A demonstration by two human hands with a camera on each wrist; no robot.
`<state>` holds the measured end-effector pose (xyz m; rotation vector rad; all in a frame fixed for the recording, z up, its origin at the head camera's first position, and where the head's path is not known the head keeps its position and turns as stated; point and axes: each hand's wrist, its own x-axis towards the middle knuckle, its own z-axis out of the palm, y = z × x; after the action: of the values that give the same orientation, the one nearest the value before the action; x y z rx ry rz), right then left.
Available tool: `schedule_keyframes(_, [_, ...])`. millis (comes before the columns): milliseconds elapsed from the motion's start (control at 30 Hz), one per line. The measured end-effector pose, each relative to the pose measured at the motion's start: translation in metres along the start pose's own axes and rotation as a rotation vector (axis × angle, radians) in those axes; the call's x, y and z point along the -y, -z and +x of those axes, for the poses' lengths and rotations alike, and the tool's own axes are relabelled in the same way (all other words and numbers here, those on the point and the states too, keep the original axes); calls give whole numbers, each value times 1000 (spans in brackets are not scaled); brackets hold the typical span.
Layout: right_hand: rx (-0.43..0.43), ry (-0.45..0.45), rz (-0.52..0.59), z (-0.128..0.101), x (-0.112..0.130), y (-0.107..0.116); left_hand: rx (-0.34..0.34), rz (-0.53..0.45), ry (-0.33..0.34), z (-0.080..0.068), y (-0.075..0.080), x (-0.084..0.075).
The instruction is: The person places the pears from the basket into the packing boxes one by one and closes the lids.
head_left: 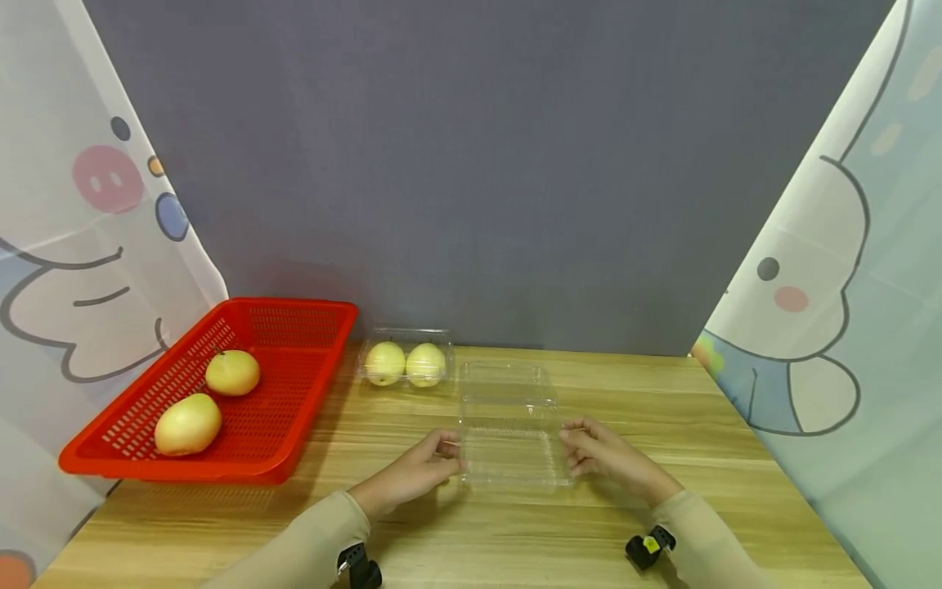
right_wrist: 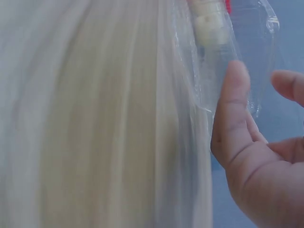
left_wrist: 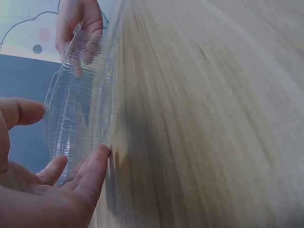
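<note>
A clear plastic clamshell container (head_left: 513, 454) lies on the wooden table between the two hands, its lid folded back toward the far side. My left hand (head_left: 421, 473) holds its left side; in the left wrist view the thumb (left_wrist: 31, 112) meets the rim and the fingers (left_wrist: 92, 173) lie low against the wall. On the opposite side, my right hand (head_left: 605, 454) has its fingertips round the edge. The right wrist view is blurred, with the index finger (right_wrist: 232, 95) overlapping the plastic.
At the left stands a red basket (head_left: 283, 442) with two yellowish fruits (head_left: 232, 373) inside. Behind the hands, another clear container (head_left: 407, 335) holds two pale yellow fruits (head_left: 385, 363). A grey cloth (head_left: 471, 180) backs the table.
</note>
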<state>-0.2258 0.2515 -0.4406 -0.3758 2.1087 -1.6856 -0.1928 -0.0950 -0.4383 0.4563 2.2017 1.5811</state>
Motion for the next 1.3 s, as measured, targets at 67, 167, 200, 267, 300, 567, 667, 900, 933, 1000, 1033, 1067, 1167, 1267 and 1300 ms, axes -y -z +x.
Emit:
schedule_keyframes(67, [-8,-2,52,2,-1,-1,-1,1,-4,0,0,0])
schedule_keyframes(167, [-16,-9,114,4,-4,-2,0,1,-8,1,0,1])
schedule_keyframes(200, [-18,-10,129,5,-4,-2,0,0,-9,1,0,1])
schedule_keyframes(267, [-24,-9,151,6,-6,-2,-3,2,-10,2,0,1])
schedule_keyframes(300, [-28,-11,165,6,-7,-2,-4,2,-10,2,0,1])
schedule_keyframes(567, [-36,-12,261,7,-9,-2,-13,1,-9,2,0,-1])
schedule_keyframes(667, [-34,-11,276,8,-9,-2,-16,3,-9,2,0,-1])
schedule_keyframes(900, [-23,-13,294,9,-10,-2,-20,-11,-32,4,4,-2])
schedule_keyframes(933, [-21,-12,295,9,-11,-2,-23,-17,-38,4,5,-2])
schedule_keyframes(1000, [-20,-10,297,9,-11,-3,-30,-12,-42,4,6,-2])
schedule_keyframes(1033, [-20,-10,298,9,-11,-3,-35,-14,-43,4,7,-3])
schedule_keyframes(1067, [-21,-10,298,9,-12,-3,-42,-10,-43,4,8,-3])
schedule_keyframes(1167, [-21,-13,300,9,-12,-3,-65,9,-40,4,11,-6])
schedule_keyframes(1267, [-20,-16,303,10,-12,-3,-88,16,-47,4,16,-9])
schedule_keyframes(1300, [-19,-16,304,9,-11,-3,-93,22,-49,4,18,-11])
